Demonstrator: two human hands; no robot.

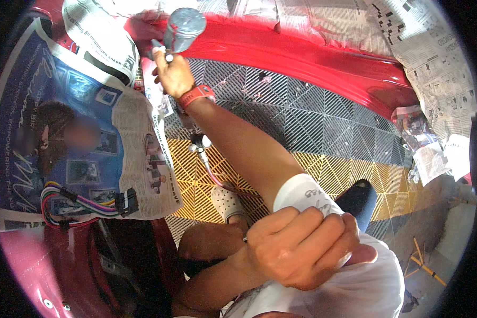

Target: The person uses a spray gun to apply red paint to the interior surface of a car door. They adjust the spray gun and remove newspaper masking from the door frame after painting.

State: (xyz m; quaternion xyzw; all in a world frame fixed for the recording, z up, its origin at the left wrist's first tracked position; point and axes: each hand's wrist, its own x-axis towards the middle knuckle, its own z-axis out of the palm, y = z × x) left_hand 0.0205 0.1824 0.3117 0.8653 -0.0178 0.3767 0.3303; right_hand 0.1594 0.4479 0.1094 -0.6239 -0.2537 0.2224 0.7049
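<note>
Holds the left hand [302,249] nearest, curled into a fist, with nothing seen in it; cannot tell whether hiding anything. Reaches well beyond it with the right hand [174,74], fingers wrapped round a grey spray gun with a round-lidded cup [184,29], close beside a glossy red curved panel [297,63] bordered by printed newspaper sheets [323,18]. Seems to be spraying, or about to. Probably calls next for a steady, even pass, keeping clear of the panel.

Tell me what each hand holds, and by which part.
The right hand holds a grey-cupped spray gun, apparently by its mostly hidden handle. Whether the curled left hand grips anything cannot be told.
</note>
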